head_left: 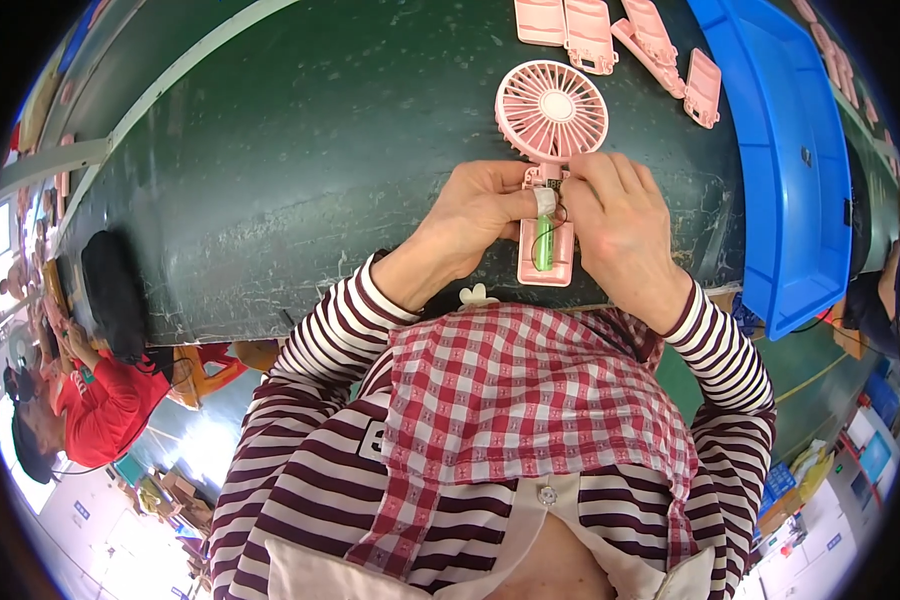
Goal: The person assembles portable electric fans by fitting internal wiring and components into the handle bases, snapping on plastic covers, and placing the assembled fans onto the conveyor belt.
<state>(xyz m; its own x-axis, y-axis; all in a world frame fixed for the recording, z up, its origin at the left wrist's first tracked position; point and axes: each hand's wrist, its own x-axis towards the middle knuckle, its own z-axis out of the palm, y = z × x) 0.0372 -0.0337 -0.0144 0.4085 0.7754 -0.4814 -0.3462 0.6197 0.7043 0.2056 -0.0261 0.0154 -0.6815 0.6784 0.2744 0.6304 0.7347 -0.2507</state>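
Note:
A pink handheld fan (pixel 553 108) lies on the dark green table, its round grille pointing away from me. Its handle is uncovered, showing a green battery cell (pixel 543 244) and thin dark wires inside. My left hand (pixel 482 210) grips the handle from the left, with a whitish wrap on the thumb pressed near the top of the cell. On the other side, my right hand (pixel 618 220) has its fingers curled together at the handle's upper right edge, by the wires. Whatever its fingertips pinch is hidden.
Several pink handle covers (pixel 590 36) lie beyond the fan at the far edge of view. A long blue plastic bin (pixel 762 190) stands to the right. At the left are a black object (pixel 112 290) and a person in a red shirt (pixel 115 410).

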